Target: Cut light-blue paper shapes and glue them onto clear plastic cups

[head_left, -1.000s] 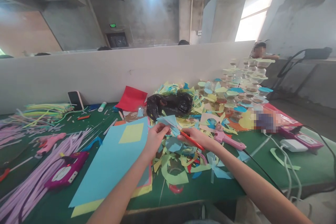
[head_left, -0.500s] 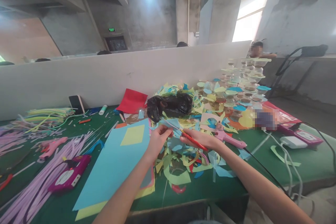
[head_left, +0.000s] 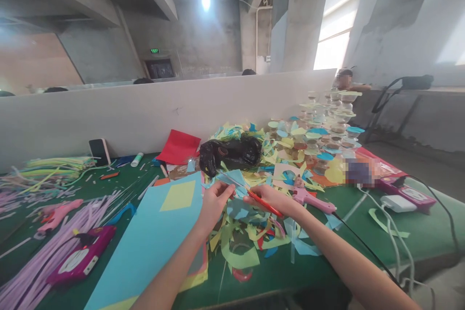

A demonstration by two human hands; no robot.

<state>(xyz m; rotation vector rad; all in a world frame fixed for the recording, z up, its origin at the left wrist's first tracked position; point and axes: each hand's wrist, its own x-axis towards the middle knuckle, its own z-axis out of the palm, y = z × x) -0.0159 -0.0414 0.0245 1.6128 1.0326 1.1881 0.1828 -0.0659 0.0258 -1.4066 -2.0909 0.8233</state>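
My left hand (head_left: 217, 199) pinches a small piece of light blue paper (head_left: 236, 178) between thumb and fingers. The red-handled scissors (head_left: 266, 203) are in my right hand (head_left: 271, 198), their blades pointing left across the blue paper. How far the blades stand apart is too small to tell. Beneath both hands lies a heap of green, blue and yellow paper scraps (head_left: 240, 252). A stack of blue sheets (head_left: 145, 242), with a small yellow rectangle (head_left: 178, 195) on top, lies left of my left hand. Just right of my right hand rests a pink glue gun (head_left: 314, 201).
Behind the hands sits a black plastic bag (head_left: 230, 155) beside a red sheet (head_left: 179, 146). Clear cups with paper discs (head_left: 337, 128) are stacked at back right. Purple strips (head_left: 43, 261), a magenta power box (head_left: 83, 256) and another pink glue gun (head_left: 60, 215) lie left. White cables (head_left: 390, 232) hang right.
The view has tilted and shifted slightly, so the table appears lower and farther left. Both hands keep hold of the paper and scissors, and the blue piece shows more broadly now.
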